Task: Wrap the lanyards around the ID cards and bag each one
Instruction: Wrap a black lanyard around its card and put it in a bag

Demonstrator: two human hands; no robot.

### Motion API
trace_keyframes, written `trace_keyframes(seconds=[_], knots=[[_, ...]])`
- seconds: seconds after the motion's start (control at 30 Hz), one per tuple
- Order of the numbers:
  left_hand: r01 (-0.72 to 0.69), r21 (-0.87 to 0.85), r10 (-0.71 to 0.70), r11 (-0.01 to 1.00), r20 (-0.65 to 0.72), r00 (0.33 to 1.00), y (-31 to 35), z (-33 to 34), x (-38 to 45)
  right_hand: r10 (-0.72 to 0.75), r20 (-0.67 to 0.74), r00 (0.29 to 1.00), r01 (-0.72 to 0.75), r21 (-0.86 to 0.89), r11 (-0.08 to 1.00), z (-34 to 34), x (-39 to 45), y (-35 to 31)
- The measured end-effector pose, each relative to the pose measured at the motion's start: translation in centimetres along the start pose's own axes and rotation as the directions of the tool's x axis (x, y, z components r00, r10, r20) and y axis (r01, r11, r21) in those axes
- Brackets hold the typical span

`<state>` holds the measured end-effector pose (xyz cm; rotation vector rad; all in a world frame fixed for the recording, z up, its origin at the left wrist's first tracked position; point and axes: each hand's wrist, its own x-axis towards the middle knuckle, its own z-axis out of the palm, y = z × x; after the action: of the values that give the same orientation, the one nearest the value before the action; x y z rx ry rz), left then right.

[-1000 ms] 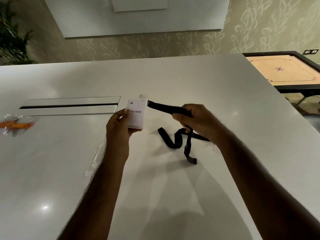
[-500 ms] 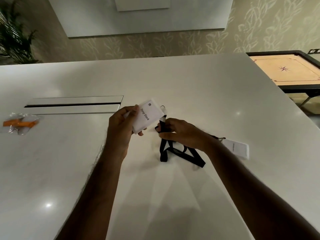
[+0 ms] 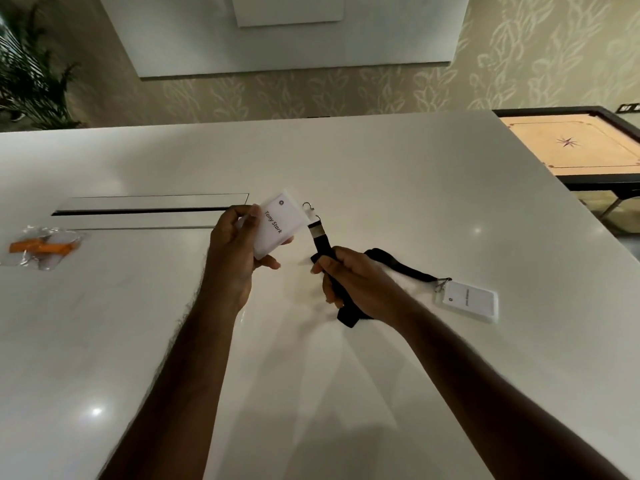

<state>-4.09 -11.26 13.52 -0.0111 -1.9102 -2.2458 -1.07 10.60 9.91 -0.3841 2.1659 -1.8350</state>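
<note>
White and glossy, the bench (image 3: pixel 381 188) fills most of the view, with a patterned wall behind it and a carrom board (image 3: pixel 571 150) off its far right corner. A long metal slot cover (image 3: pixel 149 211) is set into the bench at the left.

Above the bench near its middle, the left hand (image 3: pixel 239 247) pinches a white ID card (image 3: pixel 278 226) between thumb and curled fingers. The card is tilted, its long axis running from near-left to far-right, with the clip end pointing far-right. A metal hook (image 3: pixel 309 208) joins that end to a black lanyard (image 3: pixel 320 242), which runs down and toward the viewer into the right hand (image 3: pixel 349 285). That hand is closed in a fist round the gathered strap, a folded end sticking out below it.

Half a second ago the strap hung in loose loops under the right hand; now it is bunched inside the fist and drawn straight from the hook.

A second ID card (image 3: pixel 469 301) lies flat at the right, its own black strap (image 3: pixel 398 268) trailing behind the right hand. A clear bag holding an orange lanyard (image 3: pixel 40 249) lies at the far left.
</note>
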Motion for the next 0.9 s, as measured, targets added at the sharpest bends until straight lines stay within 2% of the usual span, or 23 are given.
trace_keyframes(seconds=[0.1, 0.17, 0.3, 0.4, 0.53, 0.6, 0.7, 0.8, 0.9], knots=[[-0.009, 0.06, 0.011, 0.998, -0.044, 0.999, -0.3, 0.3, 0.2, 0.015, 0.004, 1.0, -0.015, -0.121, 0.992, 0.6, -0.4, -0.4], [0.04, 0.044, -0.038, 0.998, -0.038, 0.999, -0.6, 0.7, 0.2, 0.046, 0.033, 0.998, -0.039, -0.202, 0.979, 1.1, -0.6, -0.8], [0.219, -0.117, -0.216, 0.969, 0.039, 0.976, -0.6, 1.6, -0.1, 0.07, 0.001, 0.998, -0.068, -0.243, 0.968, 2.0, -0.7, -1.4], [0.296, -0.208, -0.278, 0.932, 0.112, 0.954, -0.4, 1.8, -0.4, 0.101, -0.036, 0.994, -0.107, -0.216, 0.971, 2.5, -0.7, -1.5], [0.18, -0.058, -0.172, 0.982, 0.127, 0.977, -0.9, 2.0, -1.0, 0.07, 0.003, 0.998, -0.067, -0.239, 0.969, 2.8, -1.1, -1.9], [0.091, 0.114, -0.102, 0.989, 0.097, 0.99, -1.5, 2.1, -1.3, 0.017, 0.029, 0.999, -0.009, -0.261, 0.965, 2.7, -1.3, -2.6], [-0.011, 0.394, -0.031, 0.919, 0.1, 0.994, -2.3, 2.2, -1.6, -0.071, 0.051, 0.996, 0.083, -0.299, 0.951, 2.2, -1.5, -4.1], [-0.024, 0.407, -0.042, 0.913, 0.154, 0.987, -2.6, 2.5, -2.0, -0.114, 0.043, 0.993, 0.121, -0.257, 0.959, 1.3, -1.5, -5.7], [-0.033, 0.357, -0.042, 0.934, 0.2, 0.979, -2.9, 2.8, -2.3, -0.121, 0.002, 0.993, 0.12, -0.107, 0.987, 0.2, -1.4, -6.9]])
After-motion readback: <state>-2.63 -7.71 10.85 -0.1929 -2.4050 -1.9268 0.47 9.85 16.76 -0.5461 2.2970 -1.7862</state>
